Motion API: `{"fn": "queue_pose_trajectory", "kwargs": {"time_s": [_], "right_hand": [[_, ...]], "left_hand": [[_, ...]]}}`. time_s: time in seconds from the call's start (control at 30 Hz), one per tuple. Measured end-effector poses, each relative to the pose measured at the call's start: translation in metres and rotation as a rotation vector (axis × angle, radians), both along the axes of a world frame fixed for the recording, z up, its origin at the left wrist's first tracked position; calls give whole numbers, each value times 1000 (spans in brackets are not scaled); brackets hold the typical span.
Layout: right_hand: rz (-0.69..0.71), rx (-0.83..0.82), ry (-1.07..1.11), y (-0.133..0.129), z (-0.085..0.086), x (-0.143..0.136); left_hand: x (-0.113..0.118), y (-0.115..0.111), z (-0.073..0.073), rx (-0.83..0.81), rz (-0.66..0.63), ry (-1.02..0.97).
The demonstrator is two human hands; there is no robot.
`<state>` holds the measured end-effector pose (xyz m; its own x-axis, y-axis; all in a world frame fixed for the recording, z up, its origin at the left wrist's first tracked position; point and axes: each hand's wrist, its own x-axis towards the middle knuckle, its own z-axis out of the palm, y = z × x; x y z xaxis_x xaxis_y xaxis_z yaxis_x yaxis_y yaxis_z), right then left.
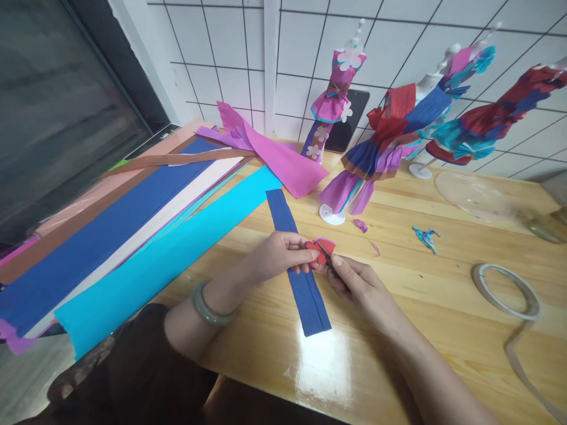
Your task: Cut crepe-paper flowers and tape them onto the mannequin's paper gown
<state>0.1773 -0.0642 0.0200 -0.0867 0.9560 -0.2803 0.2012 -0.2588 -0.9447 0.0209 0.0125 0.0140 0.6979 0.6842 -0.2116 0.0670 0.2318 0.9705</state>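
Observation:
My left hand pinches a small piece of red paper with rounded, petal-like edges; a pink edge shows along its top. My right hand is closed round a pair of dark scissors, most of whose handles the fingers hide. The blades reach up to the red paper, at its right side. Beneath both hands, a strip of dark blue crepe paper lies slantwise on the wooden table.
Long crepe paper sheets, including a bright blue one, cover the left side. Mini mannequins in paper dresses stand along the tiled wall, a phone behind one. A tape roll and twisted paper scraps lie to the right.

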Motion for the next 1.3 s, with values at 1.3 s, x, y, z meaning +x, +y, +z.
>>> {"fn": "queue_pose_trajectory", "kwargs": {"time_s": [1.3], "right_hand": [[85, 82, -106, -1, -3, 6]], "left_hand": [[-5, 3, -2, -107, -49, 1]]}}
